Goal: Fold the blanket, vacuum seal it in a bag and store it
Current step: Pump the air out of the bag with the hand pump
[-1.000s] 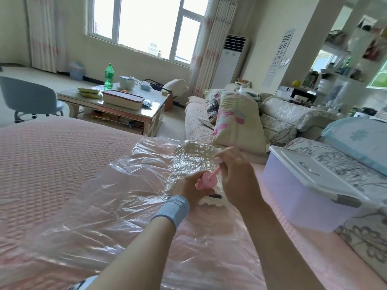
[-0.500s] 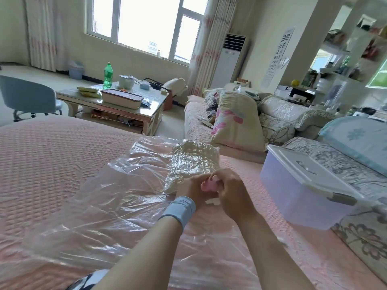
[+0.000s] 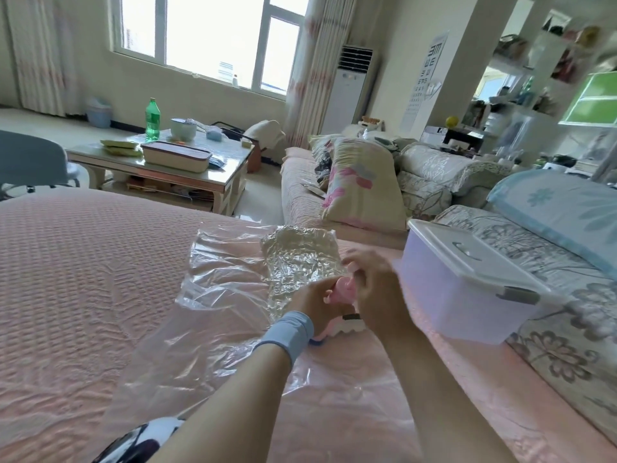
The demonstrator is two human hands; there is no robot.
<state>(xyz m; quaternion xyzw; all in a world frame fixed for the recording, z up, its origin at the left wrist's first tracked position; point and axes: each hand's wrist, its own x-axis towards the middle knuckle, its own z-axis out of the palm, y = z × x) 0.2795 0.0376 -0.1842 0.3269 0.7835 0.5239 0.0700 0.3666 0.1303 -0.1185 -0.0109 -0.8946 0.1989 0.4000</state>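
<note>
A clear plastic vacuum bag [image 3: 227, 282] lies spread over the pink bed cover. Inside its far end sits the folded blanket [image 3: 297, 255], squeezed into a crinkled silvery block. My left hand [image 3: 315, 300], with a pale blue wristband, grips a pink hand pump [image 3: 342, 290] that stands on the bag. My right hand [image 3: 374, 289] is at the pump's upper part, its fingers curled round it and blurred. A white and pink piece [image 3: 349, 325] shows under my hands.
A translucent storage box with a white lid [image 3: 460, 279] stands on the bed just right of my hands. Beyond are a sofa with pillows [image 3: 360, 188], a coffee table [image 3: 167, 162] with a green bottle, and a blue chair [image 3: 30, 162] at left.
My right hand pulled the pump handle up, pushed it down, and is now higher again. The view has shifted slightly; the left hand stays on the pump body.
</note>
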